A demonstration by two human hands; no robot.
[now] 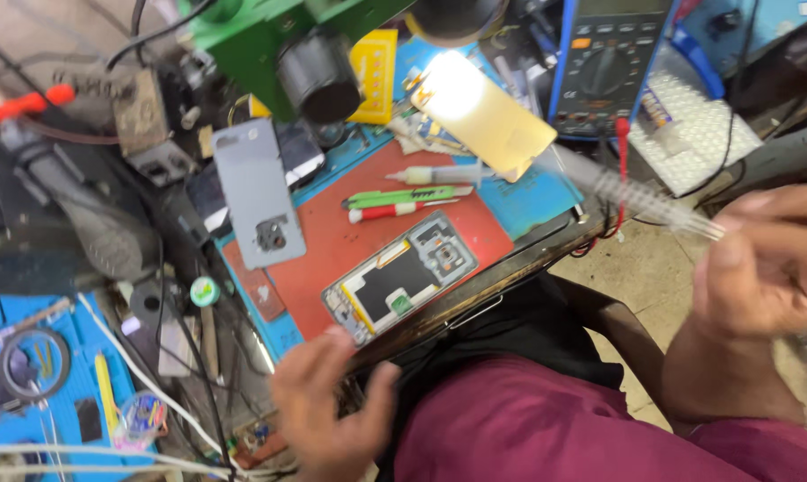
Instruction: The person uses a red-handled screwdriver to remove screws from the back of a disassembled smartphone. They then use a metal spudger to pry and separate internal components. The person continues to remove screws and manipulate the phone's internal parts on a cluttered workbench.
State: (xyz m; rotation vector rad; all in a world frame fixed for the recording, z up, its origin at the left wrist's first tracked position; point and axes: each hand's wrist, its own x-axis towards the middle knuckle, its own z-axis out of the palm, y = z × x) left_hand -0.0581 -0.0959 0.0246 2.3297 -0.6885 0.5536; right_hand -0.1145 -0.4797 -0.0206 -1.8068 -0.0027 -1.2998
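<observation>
Phone [402, 278] lies opened just beyond left hand [328, 411].

- One opened phone [402, 290], its insides showing, on the red mat [332, 241].
- One grey back cover [259, 195] beside it.
- Two pen-like tools: one green [403, 195], one red and white [395, 211].
- One syringe [435, 175].
- One multimeter [604, 62].
- One brush [640, 198].
- Two hands: left [328, 415], right [765, 263].

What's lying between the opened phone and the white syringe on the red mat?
Two pen-like tools lie between the opened phone and the syringe on the red mat: a green one and, below it, a red-and-white one, in the head view.
</observation>
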